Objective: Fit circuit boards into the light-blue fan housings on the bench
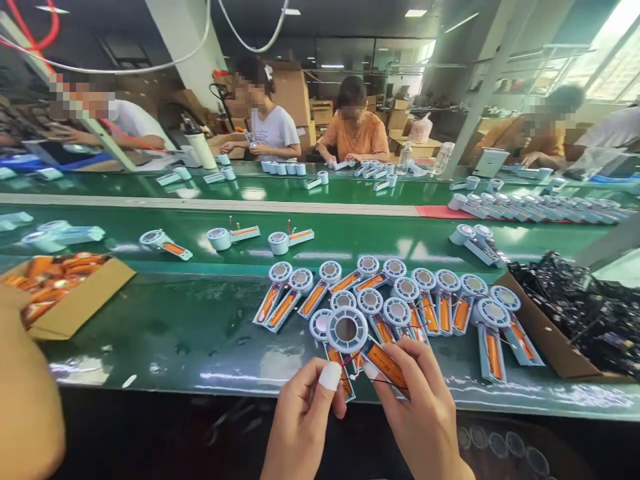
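My right hand (423,393) grips a light-blue handheld fan body (347,329) by its handle half, which holds an orange battery (386,363). The fan body has a round ribbed head with a dark disc, and it is raised at the table's near edge. My left hand (307,407), its thumb tip wrapped in white, is pinched close below the round head, at a thin red wire (346,361). What lies between its fingertips is mostly hidden. Just beyond my hands, several similar fan bodies (370,301) with orange batteries lie clustered on the green table (200,333).
A cardboard box of orange batteries (83,300) stands at left, beside another person's arm (30,393). At right is a box of black wired parts (575,313). More fan bodies lie on the green conveyor belt (350,230). Several co-workers sit across it.
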`<state>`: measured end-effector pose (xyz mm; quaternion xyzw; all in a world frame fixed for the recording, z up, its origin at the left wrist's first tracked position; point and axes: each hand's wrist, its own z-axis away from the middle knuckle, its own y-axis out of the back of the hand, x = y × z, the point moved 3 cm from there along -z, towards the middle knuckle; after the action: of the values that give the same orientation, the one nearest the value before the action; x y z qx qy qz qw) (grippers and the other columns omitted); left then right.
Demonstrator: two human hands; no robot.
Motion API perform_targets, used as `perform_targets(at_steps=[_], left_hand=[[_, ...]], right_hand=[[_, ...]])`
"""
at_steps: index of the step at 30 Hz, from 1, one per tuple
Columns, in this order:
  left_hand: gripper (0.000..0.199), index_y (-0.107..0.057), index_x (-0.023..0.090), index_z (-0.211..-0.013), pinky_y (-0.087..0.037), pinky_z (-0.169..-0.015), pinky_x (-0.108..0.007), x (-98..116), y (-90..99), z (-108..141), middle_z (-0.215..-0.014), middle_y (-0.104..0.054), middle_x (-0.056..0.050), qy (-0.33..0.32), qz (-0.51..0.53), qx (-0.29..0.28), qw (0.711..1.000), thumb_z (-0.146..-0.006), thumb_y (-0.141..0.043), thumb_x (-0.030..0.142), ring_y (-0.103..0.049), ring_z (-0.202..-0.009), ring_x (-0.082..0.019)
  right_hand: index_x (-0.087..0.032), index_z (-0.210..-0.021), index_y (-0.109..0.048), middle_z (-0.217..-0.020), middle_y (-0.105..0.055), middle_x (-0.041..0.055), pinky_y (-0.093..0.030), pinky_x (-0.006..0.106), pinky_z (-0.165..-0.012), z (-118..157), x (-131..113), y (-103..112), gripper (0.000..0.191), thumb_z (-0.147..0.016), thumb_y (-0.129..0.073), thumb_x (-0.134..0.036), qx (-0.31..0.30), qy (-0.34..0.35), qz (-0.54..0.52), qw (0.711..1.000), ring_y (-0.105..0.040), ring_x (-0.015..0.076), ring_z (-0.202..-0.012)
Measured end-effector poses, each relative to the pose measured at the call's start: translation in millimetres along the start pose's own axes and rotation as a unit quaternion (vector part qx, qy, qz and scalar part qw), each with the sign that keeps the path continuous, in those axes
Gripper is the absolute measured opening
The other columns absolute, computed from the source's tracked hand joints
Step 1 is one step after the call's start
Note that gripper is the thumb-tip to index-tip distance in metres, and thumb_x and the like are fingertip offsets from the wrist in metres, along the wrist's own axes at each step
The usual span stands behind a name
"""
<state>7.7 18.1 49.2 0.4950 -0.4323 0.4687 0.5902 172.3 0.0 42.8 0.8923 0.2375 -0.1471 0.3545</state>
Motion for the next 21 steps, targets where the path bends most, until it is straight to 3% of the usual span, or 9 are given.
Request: perform_targets(at_steps=[4,9,13,17,21], left_hand=[[0.052,-0.062,0.021,-0.064,-0.047,-0.061,-0.024,-21.5,27.4,2.9,-0.06,-0.063,0.0,0.026,-0.001,0.025,0.999,-0.088,-0.056,0.066,-0.057,-0.06,-0.015],[0.049,-0.072,0.019,-0.099,-0.056,-0.09,-0.035,-56.5,63.3,2.0,-0.099,-0.077,-0.008,0.07,0.119,0.13,0.982,-0.084,-0.065,0.064,-0.071,-0.094,-0.025],[0.052,-0.068,0.018,-0.103,-0.059,-0.083,-0.036,-71.8,87.3,0.2,-0.1,-0.075,-0.009,0.066,0.207,0.223,0.95,-0.079,-0.069,0.065,-0.072,-0.094,-0.027],[0.055,-0.062,0.018,-0.096,-0.059,-0.071,-0.036,-81.8,117.9,-6.0,-0.089,-0.074,-0.008,0.062,0.031,0.298,0.952,-0.077,-0.061,0.07,-0.072,-0.082,-0.027],[0.047,-0.064,0.02,-0.092,-0.058,-0.076,-0.042,-85.9,148.2,-27.1,-0.087,-0.073,-0.009,0.045,-0.1,0.3,0.947,-0.076,-0.057,0.064,-0.072,-0.087,-0.031]], right_hand=[[-0.02,-0.112,-0.06,-0.101,-0.06,0.009,-0.059,0.028,-0.071,-4.2,-14.0,-26.5,0.015,-0.101,-0.051,-0.027,-0.022,0.009,-0.041,0.999,-0.068,0.0205,-0.088],[-0.021,-0.112,-0.058,-0.103,-0.061,0.0089,-0.06,0.03,-0.071,2.9,-48.6,-74.0,0.017,-0.098,-0.047,-0.019,-0.073,0.014,-0.121,0.99,-0.069,0.0214,-0.088],[-0.022,-0.116,-0.057,-0.109,-0.061,0.0106,-0.062,0.036,-0.076,16.8,-90.4,-121.2,0.025,-0.094,-0.049,-0.013,-0.15,0.004,-0.19,0.97,-0.069,0.0243,-0.094],[-0.019,-0.122,-0.056,-0.11,-0.064,0.0131,-0.062,0.04,-0.081,31.7,-130.3,-158.0,0.039,-0.088,-0.047,-0.002,-0.255,0.019,-0.26,0.931,-0.068,0.0257,-0.096],[-0.012,-0.141,-0.043,-0.13,-0.061,0.019,-0.054,0.043,-0.102,42.5,-143.7,-163.4,0.064,-0.078,-0.049,0.001,-0.324,0.027,-0.349,0.879,-0.061,0.0288,-0.122]])
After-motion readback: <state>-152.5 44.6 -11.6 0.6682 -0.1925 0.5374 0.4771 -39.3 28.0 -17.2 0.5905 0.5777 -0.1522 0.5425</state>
